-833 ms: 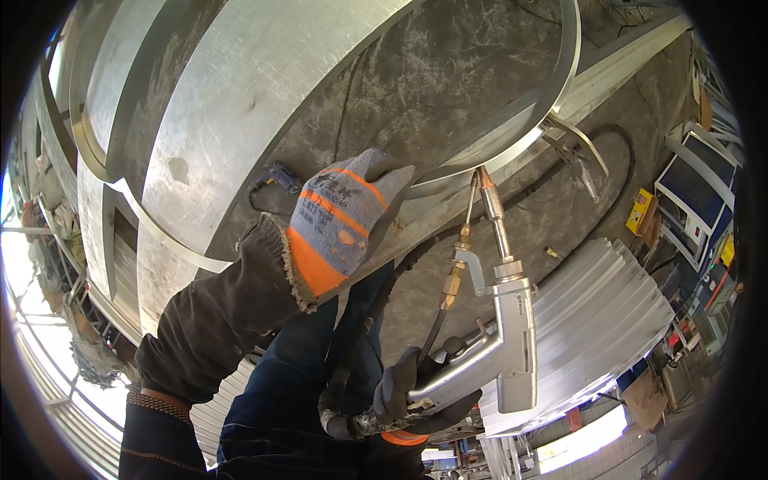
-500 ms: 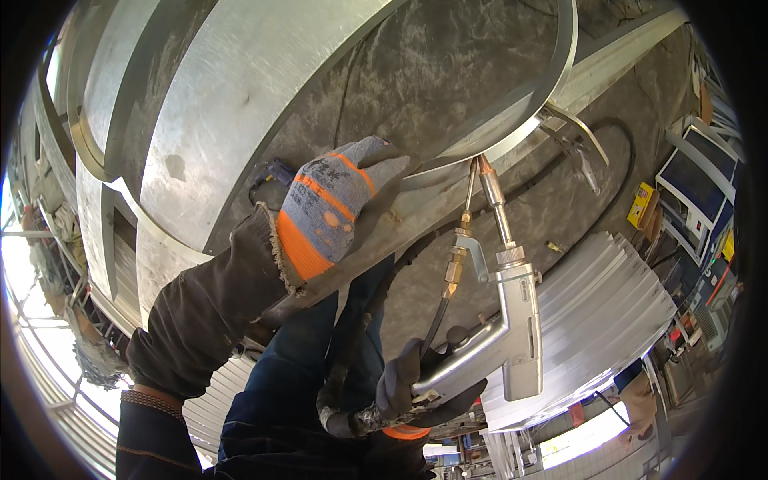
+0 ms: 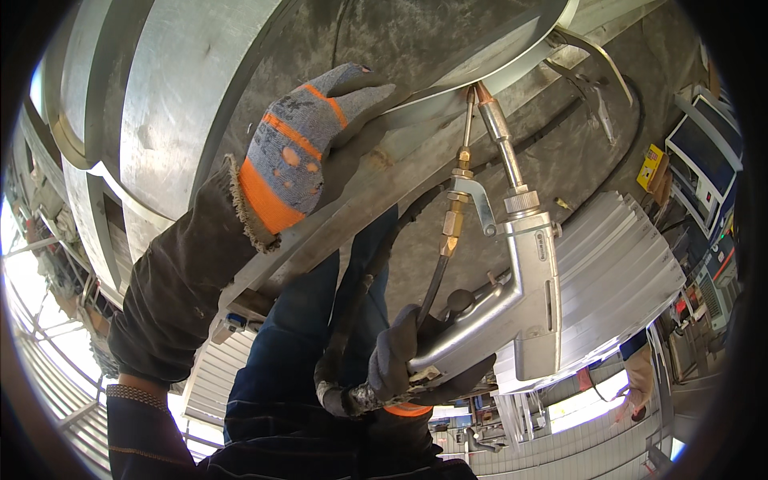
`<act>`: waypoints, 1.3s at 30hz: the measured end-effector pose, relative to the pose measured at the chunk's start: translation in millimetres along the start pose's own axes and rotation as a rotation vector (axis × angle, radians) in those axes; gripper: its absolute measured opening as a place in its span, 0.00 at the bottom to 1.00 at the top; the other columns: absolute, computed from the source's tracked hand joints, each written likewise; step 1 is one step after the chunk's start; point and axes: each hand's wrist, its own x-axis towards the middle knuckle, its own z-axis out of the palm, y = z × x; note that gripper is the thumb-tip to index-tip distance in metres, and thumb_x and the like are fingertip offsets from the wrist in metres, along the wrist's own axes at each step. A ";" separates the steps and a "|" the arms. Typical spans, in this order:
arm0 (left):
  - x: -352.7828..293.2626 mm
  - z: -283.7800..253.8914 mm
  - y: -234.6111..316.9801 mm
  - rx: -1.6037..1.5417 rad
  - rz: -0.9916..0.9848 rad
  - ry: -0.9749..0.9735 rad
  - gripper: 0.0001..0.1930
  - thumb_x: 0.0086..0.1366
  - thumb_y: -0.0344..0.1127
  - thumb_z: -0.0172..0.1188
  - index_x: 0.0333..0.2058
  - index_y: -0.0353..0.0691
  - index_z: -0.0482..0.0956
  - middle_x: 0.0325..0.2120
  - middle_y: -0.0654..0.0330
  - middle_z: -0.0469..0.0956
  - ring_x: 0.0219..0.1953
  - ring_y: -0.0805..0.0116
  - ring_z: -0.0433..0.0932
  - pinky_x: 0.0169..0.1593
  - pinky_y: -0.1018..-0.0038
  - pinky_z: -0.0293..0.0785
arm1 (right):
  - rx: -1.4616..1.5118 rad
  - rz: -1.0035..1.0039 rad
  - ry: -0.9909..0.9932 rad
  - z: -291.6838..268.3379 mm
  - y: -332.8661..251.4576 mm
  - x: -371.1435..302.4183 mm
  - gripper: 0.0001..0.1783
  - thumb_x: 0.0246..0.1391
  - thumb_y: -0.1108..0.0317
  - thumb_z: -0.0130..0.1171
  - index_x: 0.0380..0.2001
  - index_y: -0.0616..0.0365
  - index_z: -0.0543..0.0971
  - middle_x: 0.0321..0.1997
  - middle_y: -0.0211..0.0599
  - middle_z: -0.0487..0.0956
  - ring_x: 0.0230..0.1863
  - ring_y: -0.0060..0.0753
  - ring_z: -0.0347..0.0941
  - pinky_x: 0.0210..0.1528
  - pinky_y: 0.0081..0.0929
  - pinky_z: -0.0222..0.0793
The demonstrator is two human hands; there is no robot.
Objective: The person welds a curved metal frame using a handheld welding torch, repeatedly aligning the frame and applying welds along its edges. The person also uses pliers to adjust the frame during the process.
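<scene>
Torch (image 3: 531, 272) in half-hidden right fingers (image 3: 390, 356), left fingers (image 3: 360, 99) at curved strip (image 3: 516, 70), hold unclear.

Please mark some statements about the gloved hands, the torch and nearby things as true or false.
1. The right hand grips the torch. True.
2. The torch is bright red. False: it is silvery, with a copper-coloured tip.
3. The tip is close to the curved strip. True.
4. The left hand wears a grey glove with orange bands. True.
5. The yellow box is left of the torch in the picture. False: the yellow box is to its right.
</scene>
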 end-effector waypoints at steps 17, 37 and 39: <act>5.2 -7.4 3.1 0.251 -0.010 -0.279 0.25 0.65 0.30 0.58 0.62 0.43 0.75 0.58 0.54 0.75 0.58 0.55 0.76 0.60 0.66 0.77 | -0.040 -0.071 0.239 22.4 8.8 2.2 0.42 0.63 0.26 0.46 0.66 0.47 0.62 0.36 0.47 0.69 0.24 0.35 0.71 0.20 0.33 0.71; 9.2 -12.0 8.0 0.260 -0.015 -0.299 0.26 0.65 0.30 0.56 0.63 0.40 0.73 0.59 0.50 0.73 0.59 0.50 0.75 0.60 0.63 0.76 | -0.063 -0.035 0.295 34.5 6.6 -19.2 0.48 0.59 0.22 0.46 0.58 0.60 0.67 0.36 0.45 0.71 0.25 0.39 0.73 0.24 0.37 0.72; 6.5 -11.7 15.0 0.233 -0.093 -0.319 0.26 0.65 0.30 0.56 0.63 0.39 0.73 0.61 0.48 0.72 0.61 0.49 0.74 0.61 0.62 0.75 | -0.093 -0.026 0.373 33.9 7.9 -23.9 0.52 0.55 0.19 0.49 0.51 0.65 0.68 0.32 0.45 0.71 0.23 0.39 0.72 0.23 0.38 0.71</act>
